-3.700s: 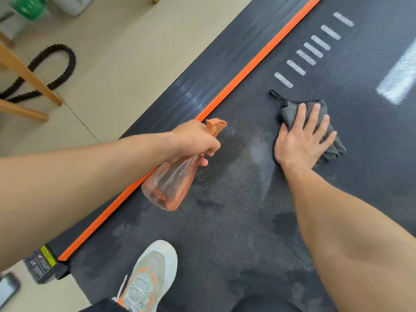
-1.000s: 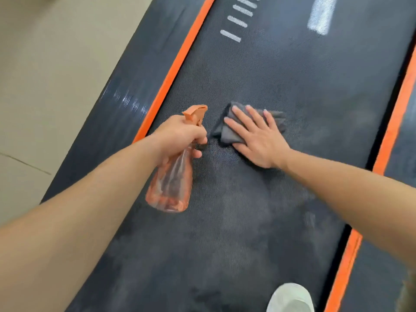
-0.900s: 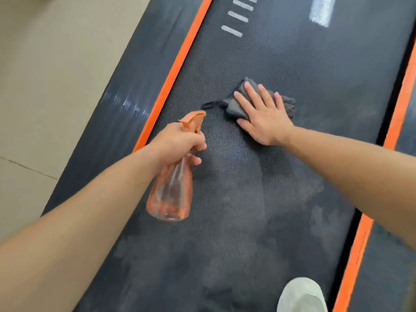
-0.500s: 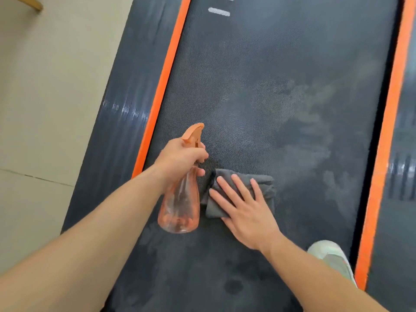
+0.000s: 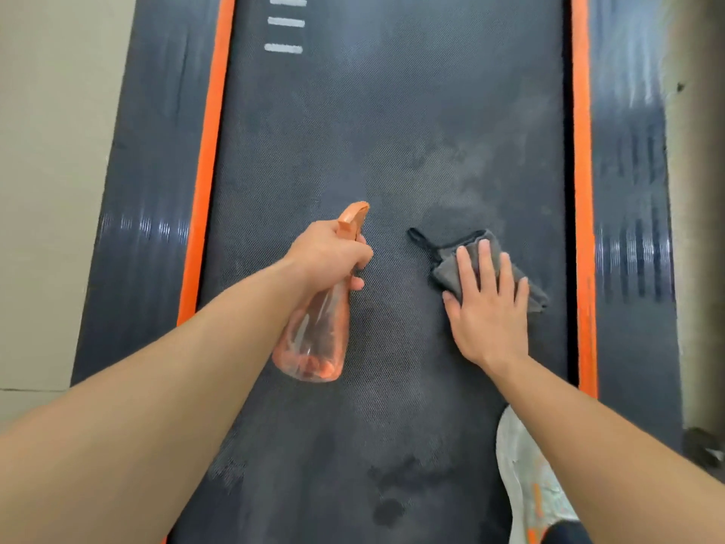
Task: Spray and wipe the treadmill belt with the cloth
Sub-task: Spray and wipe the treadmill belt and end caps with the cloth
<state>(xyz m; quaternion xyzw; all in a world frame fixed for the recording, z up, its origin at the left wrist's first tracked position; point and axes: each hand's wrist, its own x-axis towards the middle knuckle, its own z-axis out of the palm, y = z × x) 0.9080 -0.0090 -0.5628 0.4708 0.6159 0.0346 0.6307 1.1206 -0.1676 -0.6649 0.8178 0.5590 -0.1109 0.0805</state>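
Both hands busy over treadmill belt (image 5: 392, 111): spray bottle in L, cloth under R.

L hand (image 5: 327, 255) is curled tight round the neck of the orange see-through spray bottle (image 5: 314, 331), nozzle fwd, bottle held above belt center. R hand (image 5: 486, 308) is flat, fingers (image 5: 488, 265) spread, palm down on the gray cloth (image 5: 455, 272), not gripping it. Cloth lies on belt's right half near orange side strip (image 5: 582, 190); hang loop sticks out left. Pale sneaker (image 5: 525, 477) on belt at bottom right.

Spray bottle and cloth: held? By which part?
Left hand grips the spray bottle at its neck. Right hand presses flat on the cloth, not gripping.
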